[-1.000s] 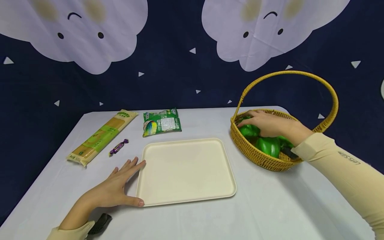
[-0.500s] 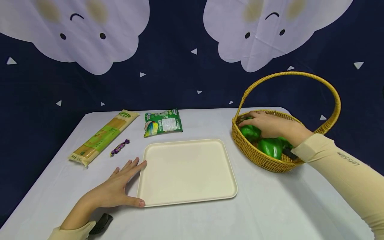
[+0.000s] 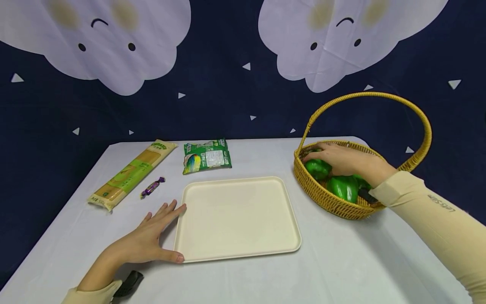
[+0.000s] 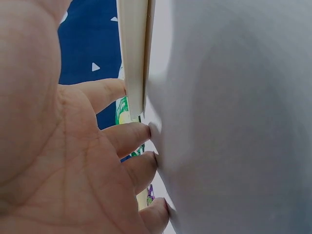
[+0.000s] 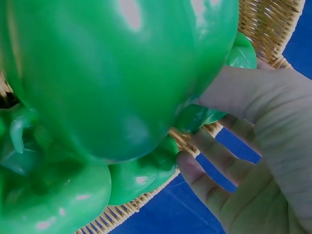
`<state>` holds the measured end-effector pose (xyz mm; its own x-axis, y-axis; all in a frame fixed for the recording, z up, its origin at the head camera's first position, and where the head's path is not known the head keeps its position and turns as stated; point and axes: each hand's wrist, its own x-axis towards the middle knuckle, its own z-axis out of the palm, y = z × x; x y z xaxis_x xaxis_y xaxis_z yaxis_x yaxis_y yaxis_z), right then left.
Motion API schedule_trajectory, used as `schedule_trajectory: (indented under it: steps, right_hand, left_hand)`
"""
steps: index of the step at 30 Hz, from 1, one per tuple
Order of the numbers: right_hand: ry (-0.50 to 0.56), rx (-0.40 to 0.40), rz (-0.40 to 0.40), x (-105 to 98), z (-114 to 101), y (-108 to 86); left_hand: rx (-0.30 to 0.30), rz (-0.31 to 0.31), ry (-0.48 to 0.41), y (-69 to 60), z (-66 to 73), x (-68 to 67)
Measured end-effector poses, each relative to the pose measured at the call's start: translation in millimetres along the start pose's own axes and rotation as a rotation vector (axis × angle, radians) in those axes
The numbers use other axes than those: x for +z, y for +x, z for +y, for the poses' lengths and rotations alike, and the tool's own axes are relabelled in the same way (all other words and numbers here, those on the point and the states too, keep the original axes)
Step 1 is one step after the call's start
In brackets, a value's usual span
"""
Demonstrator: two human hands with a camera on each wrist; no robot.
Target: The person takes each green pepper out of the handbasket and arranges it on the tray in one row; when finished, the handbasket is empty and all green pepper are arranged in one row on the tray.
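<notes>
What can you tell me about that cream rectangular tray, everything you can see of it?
The cream rectangular tray is shallow, with rounded corners and a low raised rim; it looks like smooth, matte plastic. It lies flat on the white cloth-covered table, with nothing on it, between the person's spread left hand and the yellow woven basket. The index fingertip touches its left rim, and the thumb meets its near-left corner.

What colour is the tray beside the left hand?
Plain cream: the tray shows best in the head view.
</notes>
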<state>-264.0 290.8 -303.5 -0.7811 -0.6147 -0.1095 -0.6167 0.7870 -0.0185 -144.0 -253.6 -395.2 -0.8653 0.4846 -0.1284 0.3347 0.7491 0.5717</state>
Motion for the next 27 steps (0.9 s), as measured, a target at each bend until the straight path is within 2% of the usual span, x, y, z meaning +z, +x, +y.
schedule_trajectory:
  steps: [8,17,27]
  right_hand:
    - [0.067,0.034,0.003,-2,-2,-0.4]
    - [0.137,0.097,0.013,-8,-2,-5.2]
    - [0.101,0.14,0.064,-13,1,-7.9]
  left_hand:
    - [0.007,0.002,0.025,-0.5,-0.2,-0.7]
    - [0.017,0.007,0.002,-1.6,-1.5,0.4]
    - [0.001,-0.01,0.002,-1.6,-1.1,-0.7]
